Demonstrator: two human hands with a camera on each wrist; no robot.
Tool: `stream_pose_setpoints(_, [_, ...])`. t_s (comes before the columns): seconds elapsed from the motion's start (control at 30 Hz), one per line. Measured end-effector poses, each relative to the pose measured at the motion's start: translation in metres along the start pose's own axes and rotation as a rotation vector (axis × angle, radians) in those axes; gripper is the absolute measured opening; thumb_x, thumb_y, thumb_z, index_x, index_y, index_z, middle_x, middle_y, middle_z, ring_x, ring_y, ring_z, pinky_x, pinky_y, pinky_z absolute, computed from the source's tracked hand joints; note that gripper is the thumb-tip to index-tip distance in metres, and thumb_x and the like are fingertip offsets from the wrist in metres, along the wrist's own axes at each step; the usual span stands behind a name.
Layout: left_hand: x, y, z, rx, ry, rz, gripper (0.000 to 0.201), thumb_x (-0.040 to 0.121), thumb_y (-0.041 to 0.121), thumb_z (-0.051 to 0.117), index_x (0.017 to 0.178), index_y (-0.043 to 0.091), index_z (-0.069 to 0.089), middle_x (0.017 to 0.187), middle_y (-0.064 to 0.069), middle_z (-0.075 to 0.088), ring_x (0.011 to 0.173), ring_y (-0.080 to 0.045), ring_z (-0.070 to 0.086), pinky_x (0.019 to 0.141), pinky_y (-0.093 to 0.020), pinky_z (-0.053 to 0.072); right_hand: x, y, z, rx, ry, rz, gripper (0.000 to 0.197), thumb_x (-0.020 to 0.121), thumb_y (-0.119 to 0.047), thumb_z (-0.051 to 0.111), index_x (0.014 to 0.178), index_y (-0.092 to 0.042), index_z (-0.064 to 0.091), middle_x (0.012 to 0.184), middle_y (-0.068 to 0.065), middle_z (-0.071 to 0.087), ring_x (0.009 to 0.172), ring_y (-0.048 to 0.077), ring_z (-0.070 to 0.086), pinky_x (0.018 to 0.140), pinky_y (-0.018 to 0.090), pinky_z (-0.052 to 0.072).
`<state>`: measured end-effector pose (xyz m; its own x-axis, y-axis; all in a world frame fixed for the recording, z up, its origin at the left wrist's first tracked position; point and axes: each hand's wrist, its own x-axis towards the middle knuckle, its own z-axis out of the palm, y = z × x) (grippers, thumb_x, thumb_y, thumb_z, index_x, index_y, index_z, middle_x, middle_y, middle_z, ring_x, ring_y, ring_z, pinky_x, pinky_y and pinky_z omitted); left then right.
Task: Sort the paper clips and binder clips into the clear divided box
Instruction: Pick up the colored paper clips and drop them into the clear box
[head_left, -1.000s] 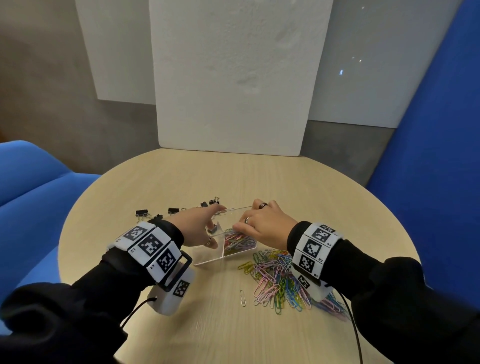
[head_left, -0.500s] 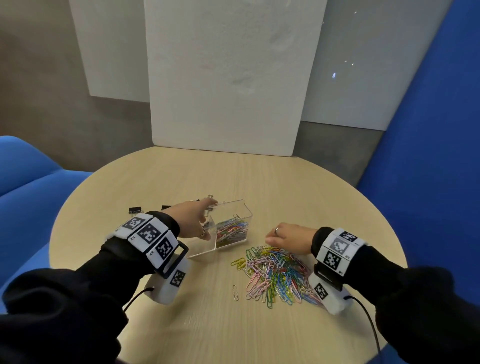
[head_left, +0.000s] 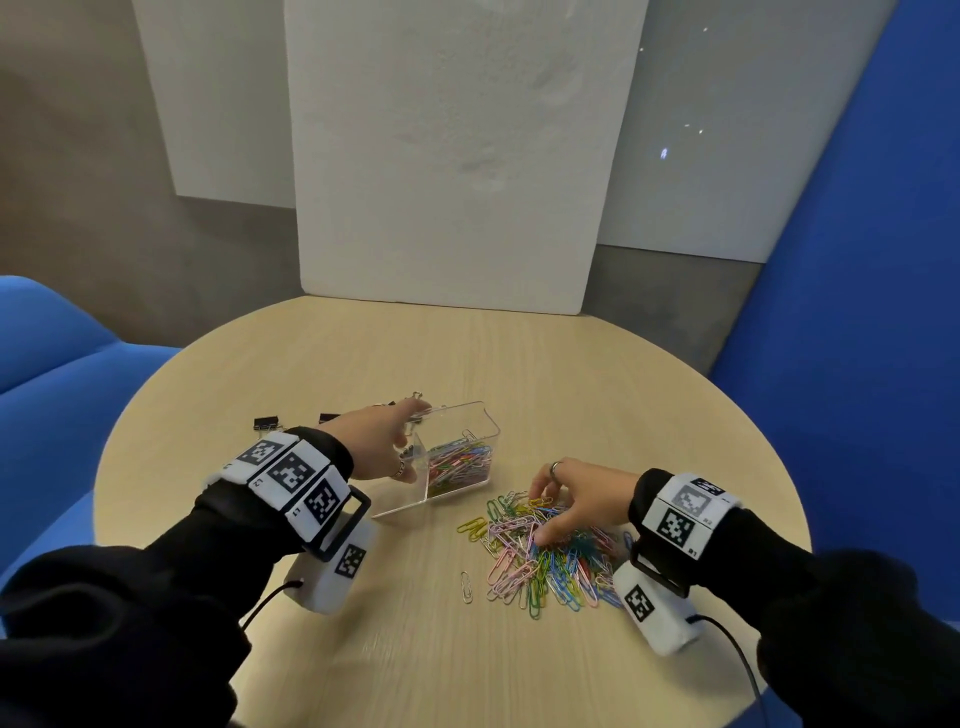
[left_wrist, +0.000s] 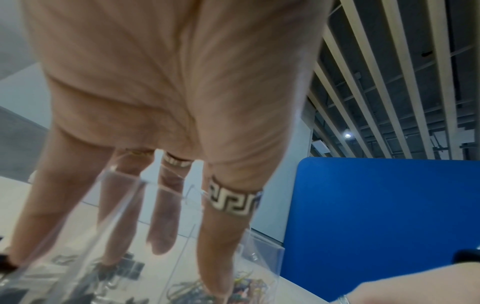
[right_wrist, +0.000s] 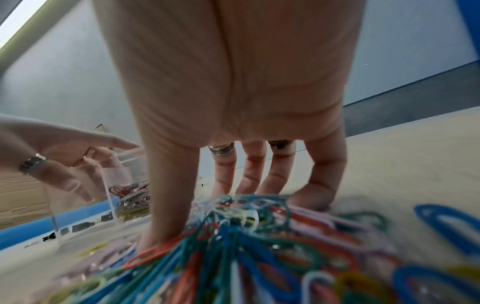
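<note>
The clear divided box (head_left: 467, 415) stands mid-table, tilted, with coloured paper clips (head_left: 460, 462) in its right compartment and black binder clips (left_wrist: 127, 269) in the left one. My left hand (head_left: 410, 441) holds the box, index finger on the far rim and thumb down by the divider. Two loose binder clips (head_left: 267, 422) lie on the table behind that wrist. My right hand (head_left: 540, 514) is curled over the loose pile of coloured paper clips (head_left: 545, 561), thumb and fingertips (right_wrist: 166, 226) pressed into it with a bunch (right_wrist: 241, 216) gathered between them.
A single silver paper clip (head_left: 466, 586) lies apart, left of the pile. The round wooden table (head_left: 571, 364) has a white foam board (head_left: 447, 156) leaning at its back edge. A blue seat (head_left: 52, 364) is on the left, a blue partition (head_left: 857, 312) on the right.
My right hand left the box, moved right and back to the loose pile, and its fingers closed into the clips. My left hand stayed on the box.
</note>
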<state>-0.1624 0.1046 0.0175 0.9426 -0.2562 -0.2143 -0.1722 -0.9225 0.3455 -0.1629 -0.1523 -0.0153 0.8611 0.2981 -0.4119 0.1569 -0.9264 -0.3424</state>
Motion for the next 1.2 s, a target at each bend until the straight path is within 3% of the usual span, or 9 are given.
stream_pose_setpoints(0.1, [-0.001,0.000,0.000,0.003,0.004,0.004,0.082,0.082,0.024,0.069,0.145,0.028,0.018,0.129,-0.002,0.055,0.113,-0.020,0.053,0.092,-0.030,0.042,0.002,-0.002,0.002,-0.008,0.025,-0.013,0.048,0.076,-0.032,0.075,0.116,-0.015,0.056,0.104,-0.003,0.052,0.081,0.009,0.048,0.062,0.015,0.037])
stream_pose_setpoints(0.23, [-0.003,-0.001,0.001,0.001,0.002,0.005,0.083,0.082,0.024,0.069,0.146,0.028,0.017,0.130,-0.002,0.054,0.112,-0.019,0.054,0.093,-0.031,0.043,0.004,-0.003,0.002,-0.031,0.092,-0.004,0.047,0.078,-0.032,0.073,0.118,-0.012,0.058,0.103,0.000,0.056,0.090,0.013,0.049,0.074,0.021,0.037])
stream_pose_setpoints(0.33, [-0.006,-0.002,0.001,0.000,-0.007,0.012,0.083,0.082,0.025,0.069,0.146,0.029,0.017,0.129,-0.001,0.054,0.111,-0.019,0.054,0.093,-0.031,0.043,0.005,-0.003,0.001,-0.035,0.147,-0.020,0.041,0.078,-0.031,0.074,0.111,-0.010,0.064,0.089,-0.003,0.058,0.081,0.012,0.052,0.071,0.021,0.038])
stream_pose_setpoints(0.43, [-0.009,-0.003,0.000,-0.007,-0.014,0.025,0.082,0.082,0.025,0.069,0.146,0.030,0.016,0.130,0.000,0.054,0.105,-0.016,0.055,0.090,-0.028,0.042,0.006,-0.002,0.000,-0.038,0.193,-0.038,0.033,0.079,-0.029,0.073,0.105,-0.009,0.067,0.069,-0.014,0.053,0.062,-0.001,0.048,0.056,0.012,0.035])
stream_pose_setpoints(0.5, [-0.011,-0.004,0.000,-0.001,-0.017,0.040,0.083,0.083,0.025,0.068,0.146,0.030,0.015,0.130,0.001,0.054,0.097,-0.013,0.052,0.088,-0.026,0.041,0.006,-0.002,-0.004,-0.018,0.226,-0.049,0.031,0.079,-0.029,0.073,0.103,-0.009,0.068,0.067,-0.017,0.052,0.060,-0.004,0.047,0.055,0.010,0.035])
stream_pose_setpoints(0.63, [-0.014,-0.007,0.000,-0.004,-0.023,0.051,0.083,0.083,0.025,0.069,0.146,0.032,0.015,0.130,0.002,0.054,0.096,-0.011,0.050,0.089,-0.026,0.041,0.002,-0.008,-0.021,0.069,0.262,-0.065,0.029,0.081,-0.024,0.071,0.105,-0.007,0.068,0.069,-0.010,0.059,0.062,0.008,0.058,0.067,0.021,0.050])
stream_pose_setpoints(0.87, [-0.013,-0.008,0.001,-0.002,-0.015,0.053,0.084,0.082,0.027,0.069,0.146,0.032,0.015,0.129,0.002,0.054,0.107,-0.016,0.054,0.092,-0.029,0.043,0.002,-0.042,-0.055,0.126,0.416,-0.172,0.022,0.080,-0.023,0.072,0.100,-0.012,0.069,0.070,-0.009,0.061,0.061,0.005,0.057,0.060,0.015,0.043])
stream_pose_setpoints(1.0, [-0.013,-0.008,0.002,0.004,-0.008,0.054,0.084,0.082,0.027,0.069,0.146,0.033,0.015,0.129,0.001,0.054,0.108,-0.016,0.054,0.091,-0.028,0.044,0.013,-0.070,-0.053,0.100,0.378,-0.239,0.028,0.081,-0.022,0.071,0.106,-0.008,0.067,0.084,0.000,0.065,0.074,0.012,0.060,0.069,0.019,0.049])
stream_pose_setpoints(1.2, [-0.012,-0.008,0.002,0.014,-0.003,0.061,0.084,0.082,0.026,0.069,0.146,0.032,0.014,0.129,0.000,0.055,0.111,-0.018,0.054,0.093,-0.029,0.044,0.024,-0.093,-0.038,-0.053,0.380,-0.240,0.029,0.082,-0.019,0.069,0.109,-0.009,0.068,0.107,0.008,0.068,0.097,0.020,0.061,0.082,0.023,0.046])
